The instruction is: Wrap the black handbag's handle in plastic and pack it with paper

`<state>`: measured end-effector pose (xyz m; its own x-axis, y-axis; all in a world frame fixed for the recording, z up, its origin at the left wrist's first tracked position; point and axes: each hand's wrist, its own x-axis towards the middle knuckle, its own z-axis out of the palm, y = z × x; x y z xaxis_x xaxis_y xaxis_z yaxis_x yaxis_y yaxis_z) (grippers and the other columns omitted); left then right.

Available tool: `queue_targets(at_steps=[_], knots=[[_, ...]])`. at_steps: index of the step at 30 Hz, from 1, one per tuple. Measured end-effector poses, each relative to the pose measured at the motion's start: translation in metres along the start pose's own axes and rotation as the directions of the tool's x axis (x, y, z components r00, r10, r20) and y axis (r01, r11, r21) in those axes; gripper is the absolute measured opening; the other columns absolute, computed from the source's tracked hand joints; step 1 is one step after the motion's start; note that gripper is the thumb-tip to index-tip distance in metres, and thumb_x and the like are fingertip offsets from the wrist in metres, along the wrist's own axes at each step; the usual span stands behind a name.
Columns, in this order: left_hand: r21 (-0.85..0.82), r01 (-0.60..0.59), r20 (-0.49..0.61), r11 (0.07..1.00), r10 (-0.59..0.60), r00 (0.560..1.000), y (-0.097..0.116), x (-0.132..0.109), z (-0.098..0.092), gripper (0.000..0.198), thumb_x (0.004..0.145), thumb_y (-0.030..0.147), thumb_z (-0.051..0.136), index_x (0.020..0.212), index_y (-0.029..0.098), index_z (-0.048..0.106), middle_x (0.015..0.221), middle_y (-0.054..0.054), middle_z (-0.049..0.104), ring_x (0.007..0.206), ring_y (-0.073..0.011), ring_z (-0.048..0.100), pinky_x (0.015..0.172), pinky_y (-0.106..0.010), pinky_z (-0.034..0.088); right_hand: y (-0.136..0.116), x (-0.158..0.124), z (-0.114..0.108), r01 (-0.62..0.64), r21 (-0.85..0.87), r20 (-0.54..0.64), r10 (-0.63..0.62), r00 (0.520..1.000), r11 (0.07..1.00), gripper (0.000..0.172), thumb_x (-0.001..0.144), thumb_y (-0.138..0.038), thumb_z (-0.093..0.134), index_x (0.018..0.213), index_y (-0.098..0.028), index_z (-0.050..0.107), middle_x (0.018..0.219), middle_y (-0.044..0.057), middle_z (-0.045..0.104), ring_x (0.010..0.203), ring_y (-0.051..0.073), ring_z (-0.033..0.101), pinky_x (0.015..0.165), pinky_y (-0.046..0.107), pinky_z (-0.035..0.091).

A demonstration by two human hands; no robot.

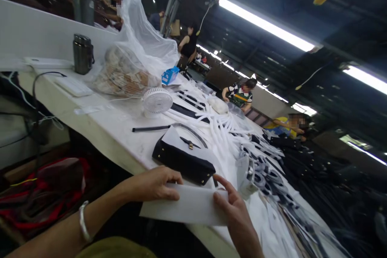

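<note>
Both hands hold a flat white sheet in front of me, just over the table's near edge. My left hand pinches its upper left part, thumb on top. My right hand grips its right end with the thumb on the face and the index finger stretched past the edge. Just beyond the sheet lies a black handbag with small gold studs, a white covering on its upper side and a small buckled strap. A long dark strap curves behind the bag.
A small white fan stands behind the bag. Further left are a clear plastic bag, a dark flask and a blue box. White strips and rolled grey straps cover the table's right part. Other people work farther back.
</note>
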<state>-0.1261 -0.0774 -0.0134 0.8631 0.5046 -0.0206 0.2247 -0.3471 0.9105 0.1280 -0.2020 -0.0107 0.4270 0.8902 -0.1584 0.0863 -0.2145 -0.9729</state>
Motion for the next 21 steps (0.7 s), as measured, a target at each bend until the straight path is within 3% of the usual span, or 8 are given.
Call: queue_targets(at_steps=[3, 6, 10, 13, 17, 21], knots=[[0.219, 0.014, -0.148, 0.976, 0.019, 0.989, 0.001, 0.005, -0.025, 0.02, 0.078, 0.03, 0.063, 0.096, 0.024, 0.071, 0.095, 0.001, 0.072, 0.089, -0.0202, 0.064, 0.074, -0.022, 0.042, -0.009, 0.022, 0.005, 0.013, -0.03, 0.051, -0.012, 0.999, 0.999, 0.056, 0.059, -0.053, 0.083, 0.1, -0.018, 0.07, 0.078, 0.001, 0.066, 0.064, 0.015, 0.056, 0.058, 0.024, 0.042], [0.35, 0.047, -0.29, 0.936, 0.06, 0.955, 0.007, 0.02, -0.055, 0.02, 0.081, 0.035, 0.061, 0.097, 0.026, 0.07, 0.093, 0.001, 0.072, 0.087, -0.0199, 0.064, 0.074, -0.023, 0.041, -0.026, 0.055, 0.009, -0.013, 0.008, 0.098, 0.012, 0.995, 1.0, 0.054, 0.063, -0.054, 0.081, 0.101, -0.018, 0.066, 0.072, 0.0, 0.065, 0.06, 0.015, 0.056, 0.055, 0.024, 0.042], [0.372, 0.06, -0.401, 0.926, 0.102, 0.91, 0.018, 0.063, -0.097, 0.026, 0.083, 0.038, 0.058, 0.099, 0.022, 0.07, 0.092, -0.001, 0.071, 0.086, -0.0197, 0.064, 0.074, -0.023, 0.043, -0.049, 0.116, 0.019, 0.11, 0.001, 0.015, -0.11, 0.994, 0.994, 0.051, 0.065, -0.052, 0.077, 0.101, -0.019, 0.065, 0.074, -0.001, 0.066, 0.06, 0.015, 0.057, 0.055, 0.025, 0.044], [0.401, 0.135, -0.396, 0.906, 0.038, 0.918, 0.011, 0.102, -0.12, 0.024, 0.081, 0.033, 0.057, 0.096, 0.021, 0.072, 0.098, -0.002, 0.072, 0.091, -0.0194, 0.064, 0.076, -0.023, 0.043, -0.051, 0.159, 0.026, 0.193, -0.083, -0.015, -0.195, 0.981, 0.978, 0.045, 0.066, -0.053, 0.073, 0.093, -0.017, 0.068, 0.079, 0.002, 0.069, 0.067, 0.016, 0.06, 0.062, 0.027, 0.047], [0.424, 0.264, -0.37, 0.866, -0.101, 0.924, -0.018, 0.137, -0.122, 0.021, 0.076, 0.032, 0.06, 0.088, 0.022, 0.073, 0.092, -0.004, 0.073, 0.085, -0.0212, 0.065, 0.069, -0.025, 0.042, -0.033, 0.193, 0.025, 0.172, -0.165, 0.018, -0.171, 0.985, 0.971, 0.038, 0.064, -0.048, 0.074, 0.082, -0.015, 0.071, 0.073, 0.001, 0.069, 0.066, 0.016, 0.058, 0.066, 0.028, 0.045], [0.434, 0.325, -0.328, 0.84, -0.189, 0.926, -0.043, 0.146, -0.11, 0.021, 0.074, 0.033, 0.06, 0.088, 0.024, 0.074, 0.092, -0.003, 0.074, 0.084, -0.0217, 0.065, 0.065, -0.025, 0.041, -0.01, 0.201, 0.019, 0.131, -0.263, 0.05, -0.122, 0.991, 0.956, 0.031, 0.06, -0.043, 0.075, 0.074, -0.016, 0.074, 0.069, 0.0, 0.069, 0.067, 0.016, 0.056, 0.07, 0.03, 0.043]])
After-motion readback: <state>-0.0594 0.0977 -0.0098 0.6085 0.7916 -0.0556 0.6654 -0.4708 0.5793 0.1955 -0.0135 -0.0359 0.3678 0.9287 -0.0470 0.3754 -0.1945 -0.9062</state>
